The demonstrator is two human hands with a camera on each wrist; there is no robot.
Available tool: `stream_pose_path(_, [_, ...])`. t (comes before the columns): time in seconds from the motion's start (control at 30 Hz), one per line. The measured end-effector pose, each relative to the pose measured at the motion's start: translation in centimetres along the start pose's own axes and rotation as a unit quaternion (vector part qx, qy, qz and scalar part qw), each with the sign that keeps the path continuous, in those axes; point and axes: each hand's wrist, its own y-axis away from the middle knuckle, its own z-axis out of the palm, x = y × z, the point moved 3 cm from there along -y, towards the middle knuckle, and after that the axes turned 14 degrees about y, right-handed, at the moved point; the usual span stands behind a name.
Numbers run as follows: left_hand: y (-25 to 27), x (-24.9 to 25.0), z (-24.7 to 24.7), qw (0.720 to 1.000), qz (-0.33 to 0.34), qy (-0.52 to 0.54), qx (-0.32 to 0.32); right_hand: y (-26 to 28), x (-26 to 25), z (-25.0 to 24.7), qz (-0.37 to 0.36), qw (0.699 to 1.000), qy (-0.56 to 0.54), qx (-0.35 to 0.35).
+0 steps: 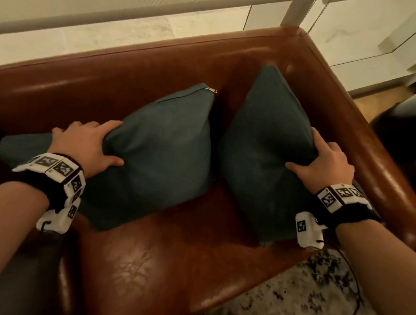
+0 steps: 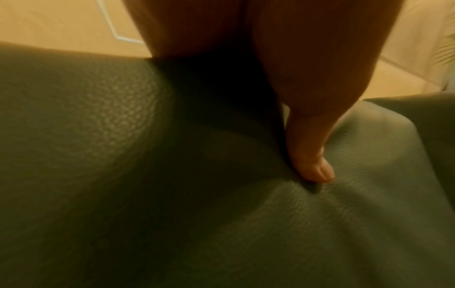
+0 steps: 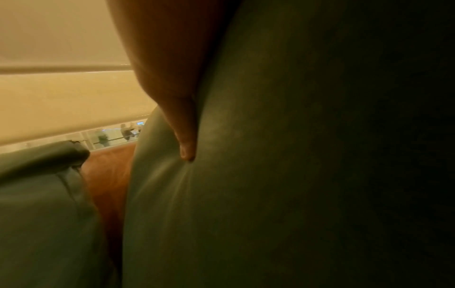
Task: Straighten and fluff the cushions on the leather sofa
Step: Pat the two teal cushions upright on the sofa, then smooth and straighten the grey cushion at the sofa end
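Two square dark-teal cushions with a pebbled weave stand tilted on the glossy brown leather sofa (image 1: 187,261). The left hand (image 1: 89,140) grips the left cushion (image 1: 159,150), the right hand (image 1: 326,166) the right cushion (image 1: 265,144). Only the wrist views show each thumb dimpling the fabric.

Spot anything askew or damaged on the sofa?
Both cushions sit askew. The left cushion is rotated, zipper corner up; the right cushion leans on a corner against the backrest. The sofa seat leather shows creased wear at the front.
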Motion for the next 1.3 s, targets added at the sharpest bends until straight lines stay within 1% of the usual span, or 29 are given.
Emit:
stream_pose_path(0.07, [0.6, -0.6, 0.2, 1.000, -0.001, -0.007, 0.011, 0.1, 0.0, 0.3, -0.002, 1.000, 0.025, -0.002])
stream_pose_path(0.2, [0.7, -2.8, 1.7, 0.998, -0.053, 0.023, -0.020, 0.4, -1.2, 2.5, -0.006, 0.994, 0.080, -0.078])
stream_pose_path(0.27, [0.5, -3.8, 1.9, 0.997, -0.068, 0.045, -0.017, 0.6, -1.8, 3.1, -0.012, 0.990, 0.090, -0.104])
stream_pose_path(0.33, [0.7, -4.0, 1.5, 0.997, -0.052, 0.057, 0.001, 0.5, -1.8, 2.8, -0.017, 0.988, 0.096, -0.119])
stream_pose_path(0.4, [2.1, -3.8, 0.9, 0.997, -0.017, 0.076, 0.025, 0.6, -1.8, 1.9, -0.014, 0.984, 0.124, -0.130])
stream_pose_path(0.43, [3.0, -3.2, 0.8, 0.995, 0.008, 0.087, 0.038, 0.7, -1.5, 1.4, -0.005, 0.983, 0.139, -0.122])
stream_pose_path(0.5, [6.3, -3.6, 0.6, 0.991, 0.030, 0.115, 0.061, 1.8, -3.1, 0.0, -0.020, 0.985, 0.155, -0.070])
stream_pose_path(0.57, [10.6, -4.8, 1.1, 0.986, 0.032, 0.149, 0.071, 3.8, -5.8, -1.2, -0.069, 0.988, 0.138, 0.006])
stream_pose_path(0.6, [13.0, -5.6, 1.5, 0.982, 0.030, 0.170, 0.078, 5.1, -7.2, -1.2, -0.097, 0.988, 0.116, 0.032])
stream_pose_path(0.63, [15.4, -6.6, 1.9, 0.977, 0.023, 0.194, 0.087, 6.3, -8.4, -0.7, -0.131, 0.985, 0.104, 0.040])
stream_pose_path(0.67, [18.1, -7.9, 2.5, 0.971, 0.008, 0.219, 0.097, 6.4, -8.4, 2.0, -0.165, 0.981, 0.100, 0.027])
stream_pose_path(0.7, [20.7, -9.5, 3.0, 0.964, -0.014, 0.243, 0.108, 5.9, -8.0, 5.3, -0.191, 0.976, 0.101, -0.012])
stream_pose_path(0.73, [23.6, -11.4, 3.8, 0.956, -0.044, 0.263, 0.120, 6.1, -8.7, 8.1, -0.232, 0.968, 0.091, -0.020])
stream_pose_path(0.77, [26.6, -13.6, 4.6, 0.947, -0.082, 0.280, 0.133, 7.5, -10.4, 9.7, -0.263, 0.961, 0.080, -0.018])
stream_pose_path(0.8, [29.6, -15.9, 5.5, 0.938, -0.124, 0.288, 0.149, 10.6, -13.2, 10.3, -0.304, 0.950, 0.073, -0.021])
stream_pose_path(0.83, [32.5, -18.3, 6.4, 0.929, -0.170, 0.285, 0.165, 15.0, -16.8, 9.1, -0.330, 0.939, 0.093, -0.032])
stream_pose_path(0.87, [35.4, -20.7, 7.3, 0.918, -0.222, 0.274, 0.181, 20.4, -21.1, 6.7, -0.361, 0.926, 0.106, -0.030])
stream_pose_path(0.9, [38.1, -23.0, 8.1, 0.905, -0.276, 0.261, 0.193, 25.5, -25.1, 4.5, -0.395, 0.913, 0.094, -0.033])
stream_pose_path(0.93, [40.5, -25.2, 8.9, 0.887, -0.331, 0.252, 0.199, 29.5, -28.9, 3.3, -0.431, 0.898, 0.077, -0.047])
stream_pose_path(0.97, [42.8, -27.3, 9.7, 0.865, -0.385, 0.255, 0.196, 32.6, -32.3, 2.7, -0.474, 0.875, 0.075, -0.070])
stream_pose_path(1.03, [46.0, -30.7, 11.8, 0.816, -0.478, 0.285, 0.156, 37.5, -38.8, 2.5, -0.557, 0.818, 0.086, -0.110])
stream_pose_path(1.07, [47.2, -32.0, 13.0, 0.794, -0.512, 0.304, 0.122, 40.1, -42.1, 2.7, -0.599, 0.790, 0.093, -0.098])
stream_pose_path(1.1, [48.0, -32.8, 14.1, 0.779, -0.530, 0.323, 0.089, 42.6, -45.5, 3.0, -0.642, 0.757, 0.093, -0.073])
stream_pose_path(1.13, [48.5, -33.2, 15.0, 0.772, -0.532, 0.343, 0.063, 45.4, -48.8, 3.2, -0.693, 0.714, 0.095, -0.029])
stream_pose_path(1.17, [48.7, -33.3, 15.8, 0.772, -0.519, 0.364, 0.048, 48.1, -51.8, 3.5, -0.744, 0.659, 0.114, 0.008])
stream_pose_path(1.2, [48.8, -33.2, 16.1, 0.779, -0.495, 0.382, 0.046, 50.7, -54.7, 3.9, -0.779, 0.605, 0.160, 0.047])
stream_pose_path(1.23, [49.1, -33.0, 15.9, 0.793, -0.462, 0.393, 0.052, 52.6, -57.3, 4.5, -0.797, 0.557, 0.225, 0.055])
stream_pose_path(1.27, [49.6, -32.8, 15.4, 0.812, -0.422, 0.398, 0.062, 54.1, -59.8, 5.1, -0.801, 0.515, 0.302, 0.053])
stream_pose_path(1.3, [50.3, -32.9, 14.9, 0.831, -0.374, 0.405, 0.077, 55.2, -61.9, 5.6, -0.797, 0.465, 0.383, 0.048])
